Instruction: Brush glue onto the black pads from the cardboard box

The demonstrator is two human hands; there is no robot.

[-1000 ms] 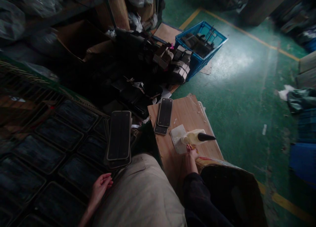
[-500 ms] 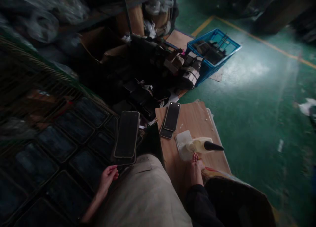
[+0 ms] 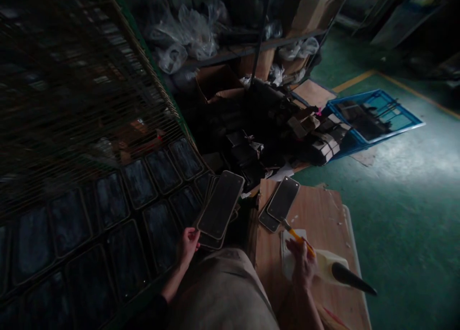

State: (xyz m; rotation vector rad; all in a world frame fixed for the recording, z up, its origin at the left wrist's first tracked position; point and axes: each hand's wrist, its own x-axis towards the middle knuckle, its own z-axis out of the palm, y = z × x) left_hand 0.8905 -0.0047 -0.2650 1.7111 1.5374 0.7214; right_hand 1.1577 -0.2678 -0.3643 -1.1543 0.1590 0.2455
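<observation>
Since a second ago, the right hand (image 3: 304, 265) has left the base of the glue bottle and picked up a small brush (image 3: 295, 234). Its fingers are pinched on the yellow handle, and the brush tip points at the two dark flat pieces (image 3: 280, 204). These two pieces lie one on top of the other at the far left corner of the wooden board (image 3: 319, 215). They are thin, smooth rectangles with round corners.

Just beside the right hand sits a white square pad (image 3: 287, 258). A pale plastic bottle (image 3: 328, 267) with a long black pointed cap lies on its side on the board's right edge.

Meanwhile, the left hand (image 3: 187, 244) has come up to a small stack of dark flat pieces (image 3: 220, 206). Its fingers are bent and touch the near end of the stack. I can see two or three pieces there, but it is too dark to count them for sure.

Left of the stack, many more dark pieces lie in rows on a wire rack (image 3: 89, 129). Far off, on the green floor (image 3: 413, 191), stands one blue plastic crate (image 3: 377, 117) next to a pile of dark parts.
</observation>
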